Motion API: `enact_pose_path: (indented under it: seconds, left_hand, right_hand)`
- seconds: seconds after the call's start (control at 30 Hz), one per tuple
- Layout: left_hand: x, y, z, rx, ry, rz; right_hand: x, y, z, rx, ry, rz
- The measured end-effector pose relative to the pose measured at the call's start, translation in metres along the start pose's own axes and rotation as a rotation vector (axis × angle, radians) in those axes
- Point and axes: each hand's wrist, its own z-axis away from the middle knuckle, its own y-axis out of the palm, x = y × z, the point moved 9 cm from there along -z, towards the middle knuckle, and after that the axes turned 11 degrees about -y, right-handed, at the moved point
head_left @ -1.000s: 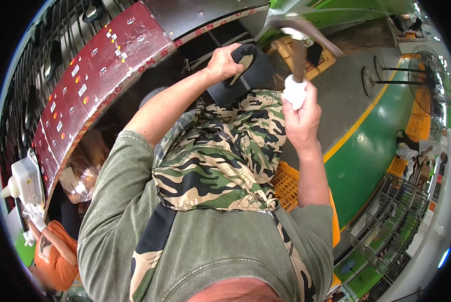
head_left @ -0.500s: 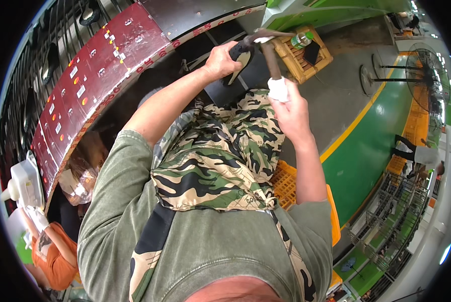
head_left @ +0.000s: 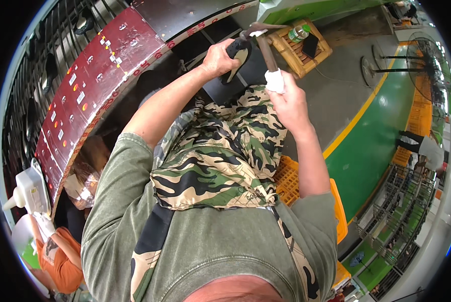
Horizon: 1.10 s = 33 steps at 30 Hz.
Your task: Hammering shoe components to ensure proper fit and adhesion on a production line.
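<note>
In my left hand is a black shoe with a pale beige sole, held upright with its far end pointing up and away from me. The fingers wrap round its side. My right hand grips a hammer by its handle, where a white wrapping covers the grip. The dark metal hammer head lies right by the far end of the shoe; I cannot tell whether they touch. Beneath the shoe is a dark, flat-topped block or stand, in front of my camouflage apron.
A bamboo stool bears a green-capped bottle and a dark flat object. To the left runs a dark red bench beside a rack with black shoes. Yellow crates stand by my right side. Another person in orange works at lower left.
The view has shifted slightly. Both hands keep their grips, and the hammer head stays by the shoe's far end with almost no movement between them.
</note>
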Motion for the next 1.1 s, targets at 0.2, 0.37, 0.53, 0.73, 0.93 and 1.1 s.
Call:
enact_pose_path:
  seconds: [0.2,0.37,0.53,0.73,0.93,1.1]
  left_hand:
    - [0.008,0.011,-0.006,0.054,0.0,0.041]
    - [0.038,0.001,-0.024,0.018,0.086,-0.127]
    - [0.08,0.004,-0.004,0.273,-0.178,0.227]
    - [0.185,0.05,0.105,0.537,-0.962,0.634]
    - [0.208,0.045,0.107,0.264,-0.852,0.59]
    - [0.21,0.058,0.111,0.336,-0.894,0.744]
  right_hand:
    - [-0.015,0.012,0.008,-0.046,-0.074,0.107]
    - [-0.023,0.025,0.005,-0.137,0.165,-0.524]
    - [-0.053,0.059,0.024,-0.32,0.237,-0.501]
    - [-0.128,0.181,0.044,-0.046,0.311,-0.316]
    - [-0.081,0.09,-0.018,-0.303,0.315,-0.543]
    - [-0.027,0.016,-0.043,-0.626,-0.038,-0.418]
